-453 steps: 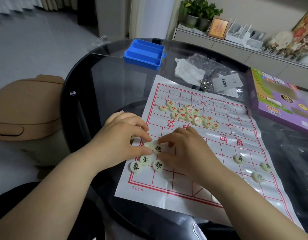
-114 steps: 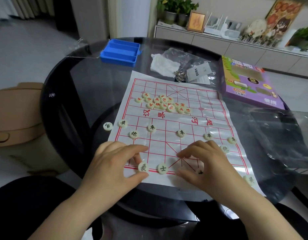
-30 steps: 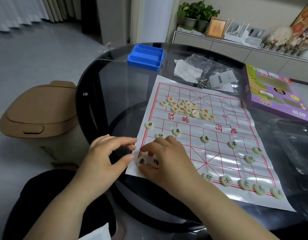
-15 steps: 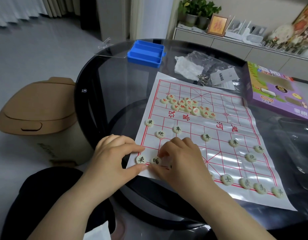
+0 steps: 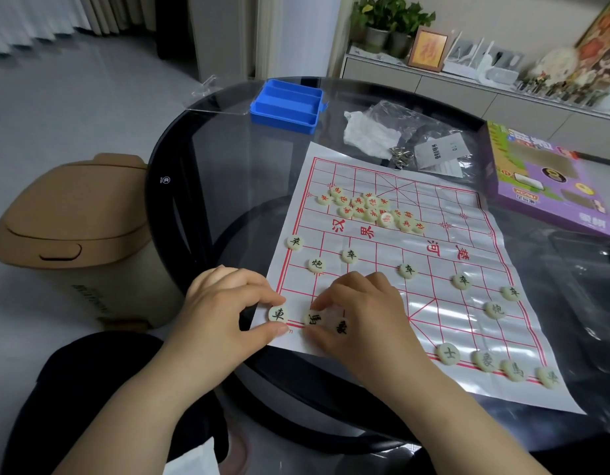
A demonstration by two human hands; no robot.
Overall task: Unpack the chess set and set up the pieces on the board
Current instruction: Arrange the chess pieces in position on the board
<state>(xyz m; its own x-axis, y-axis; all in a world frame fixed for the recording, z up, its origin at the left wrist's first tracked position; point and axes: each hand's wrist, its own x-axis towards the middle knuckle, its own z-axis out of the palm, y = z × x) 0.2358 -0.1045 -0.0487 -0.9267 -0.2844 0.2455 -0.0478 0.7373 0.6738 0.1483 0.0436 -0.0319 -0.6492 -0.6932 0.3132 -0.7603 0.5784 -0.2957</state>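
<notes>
Cream chariot piece (image 5: 278, 314) sits pinched by fingers of the left hand (image 5: 221, 313) at the board's (image 5: 451, 322) near corner. Fingers of the right hand (image 5: 365, 313) pinch the horse piece (image 5: 314, 318) alongside. An elephant piece (image 5: 340, 327), hidden a moment ago, now shows beneath them: black's back row looks nearly filled.

2 bare forearms end in the left hand (image 5: 224, 303) and right hand (image 5: 362, 310); black clothing (image 5: 91, 371) covers the lap.
</notes>
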